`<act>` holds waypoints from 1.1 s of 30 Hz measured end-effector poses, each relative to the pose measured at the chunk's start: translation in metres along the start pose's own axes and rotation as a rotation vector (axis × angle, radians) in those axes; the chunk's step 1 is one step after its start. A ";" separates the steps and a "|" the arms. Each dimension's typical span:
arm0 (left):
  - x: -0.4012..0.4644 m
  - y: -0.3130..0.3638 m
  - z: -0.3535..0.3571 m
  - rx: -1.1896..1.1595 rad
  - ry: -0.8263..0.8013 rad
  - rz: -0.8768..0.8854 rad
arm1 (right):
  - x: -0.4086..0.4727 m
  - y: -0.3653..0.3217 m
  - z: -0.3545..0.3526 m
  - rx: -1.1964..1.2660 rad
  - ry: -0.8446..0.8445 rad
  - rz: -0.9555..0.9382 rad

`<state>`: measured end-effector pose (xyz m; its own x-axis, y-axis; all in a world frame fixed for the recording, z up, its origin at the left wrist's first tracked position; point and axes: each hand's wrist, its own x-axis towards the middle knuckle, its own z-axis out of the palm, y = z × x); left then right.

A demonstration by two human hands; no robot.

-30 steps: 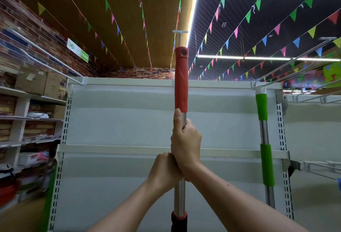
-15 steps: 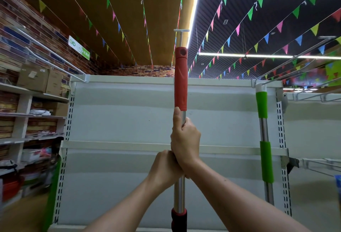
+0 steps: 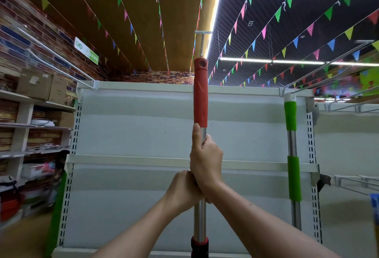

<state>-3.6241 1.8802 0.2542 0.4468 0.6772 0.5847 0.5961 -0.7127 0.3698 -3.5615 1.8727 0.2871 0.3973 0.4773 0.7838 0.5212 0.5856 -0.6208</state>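
A long metal pole with a red top grip (image 3: 200,93) stands upright in front of me, its lower end out of view. My right hand (image 3: 206,159) grips the bare steel shaft just under the red grip, thumb pointing up along it. My left hand (image 3: 182,192) grips the shaft directly below, touching the right hand. A second pole with green grips (image 3: 292,155) leans upright against the right end of the white shelf unit (image 3: 133,130).
The white shelf unit's back panel and one bare shelf fill the middle ahead. Wall shelves with cardboard boxes (image 3: 41,86) stand at the left. Wire racks (image 3: 348,182) stick out at the right. Strings of coloured pennants hang under the ceiling.
The view has tilted slightly, so the shelf unit sits a little higher and more to the right in frame. Both hands keep the same hold on the pole.
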 end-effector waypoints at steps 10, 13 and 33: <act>0.009 0.000 -0.024 -0.086 -0.121 0.048 | 0.010 -0.022 -0.009 -0.016 0.018 -0.060; 0.012 0.003 -0.026 -0.038 -0.129 0.057 | 0.009 -0.022 -0.011 -0.011 0.016 -0.081; 0.049 0.049 -0.135 -0.772 -0.207 0.063 | 0.010 -0.020 -0.009 0.015 0.043 0.026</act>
<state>-3.6631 1.8539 0.3977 0.6243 0.5975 0.5032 -0.0308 -0.6248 0.7802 -3.5607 1.8602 0.3074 0.4433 0.4641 0.7669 0.4989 0.5831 -0.6412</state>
